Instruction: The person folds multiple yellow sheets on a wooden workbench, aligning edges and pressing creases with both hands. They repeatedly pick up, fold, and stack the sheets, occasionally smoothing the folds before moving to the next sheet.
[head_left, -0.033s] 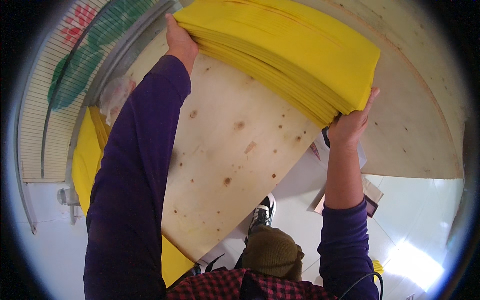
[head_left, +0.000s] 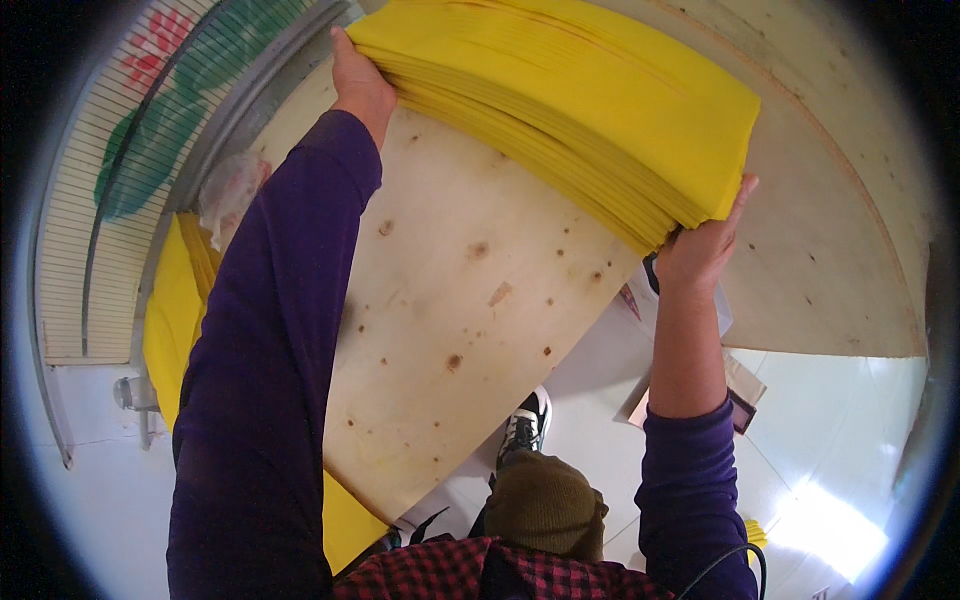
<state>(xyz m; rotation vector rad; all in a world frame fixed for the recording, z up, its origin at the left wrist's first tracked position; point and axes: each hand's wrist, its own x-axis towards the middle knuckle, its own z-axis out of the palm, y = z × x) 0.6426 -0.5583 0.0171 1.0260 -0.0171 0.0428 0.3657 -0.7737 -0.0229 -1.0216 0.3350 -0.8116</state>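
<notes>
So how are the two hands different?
The left hand holds the left end of the yellow stack; the right hand holds the right end. The left sleeve reaches the wrist; the right sleeve sits higher, leaving forearm bare. Both hands are bare, and both sleeves are purple.

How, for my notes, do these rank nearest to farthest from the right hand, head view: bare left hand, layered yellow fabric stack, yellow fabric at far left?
1. Layered yellow fabric stack: touching the right hand.
2. Bare left hand: stack's left end.
3. Yellow fabric: far left, beyond the left purple sleeve.
</notes>
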